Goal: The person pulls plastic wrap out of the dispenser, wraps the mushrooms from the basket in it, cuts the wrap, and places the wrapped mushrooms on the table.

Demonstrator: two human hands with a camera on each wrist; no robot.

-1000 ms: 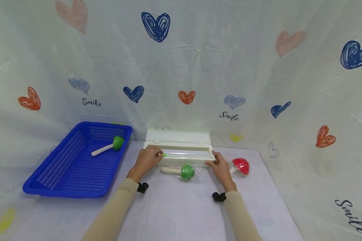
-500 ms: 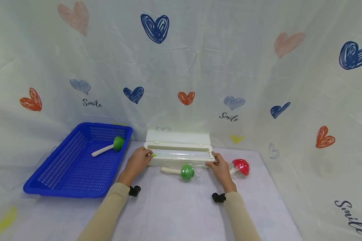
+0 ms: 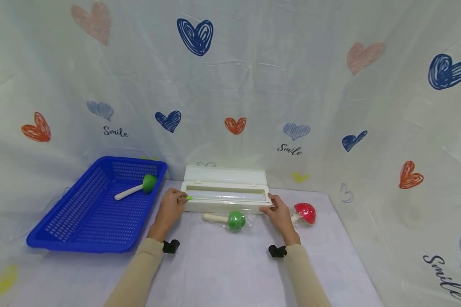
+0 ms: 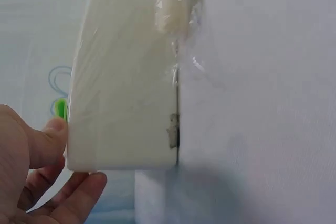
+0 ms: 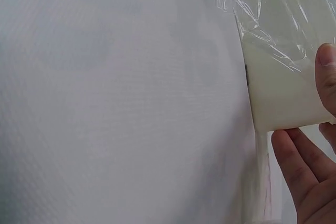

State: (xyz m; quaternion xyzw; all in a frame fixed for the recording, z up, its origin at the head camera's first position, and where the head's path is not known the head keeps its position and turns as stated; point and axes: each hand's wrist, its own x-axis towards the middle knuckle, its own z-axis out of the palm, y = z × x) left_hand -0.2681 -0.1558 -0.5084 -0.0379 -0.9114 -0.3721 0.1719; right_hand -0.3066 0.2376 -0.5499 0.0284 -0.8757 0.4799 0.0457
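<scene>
A long white cling film dispenser (image 3: 226, 206) lies with its lid (image 3: 226, 174) raised, a roll of clear film (image 3: 230, 195) inside. Film hangs over its front wall. At its left end, my left hand (image 3: 171, 207) holds the small green slide cutter (image 3: 190, 198); the left wrist view has the thumb against the cutter (image 4: 61, 108) and the other fingers by the box end. My right hand (image 3: 279, 213) grips the right end, thumb on the front. Before the box lies a green-headed mushroom-shaped toy (image 3: 236, 221) with a pale handle, under clear film.
A blue plastic basket (image 3: 88, 246) on the left holds another green-headed piece (image 3: 149, 183) with a white handle. Beside my right hand lies a red-capped one (image 3: 305, 213), wrapped in film. A heart-printed curtain (image 3: 234, 85) hangs right behind the box.
My left hand has slid left along the dispenser's front edge with the green slide cutter, from inside the left part to the left end. My right hand stays on the right end.
</scene>
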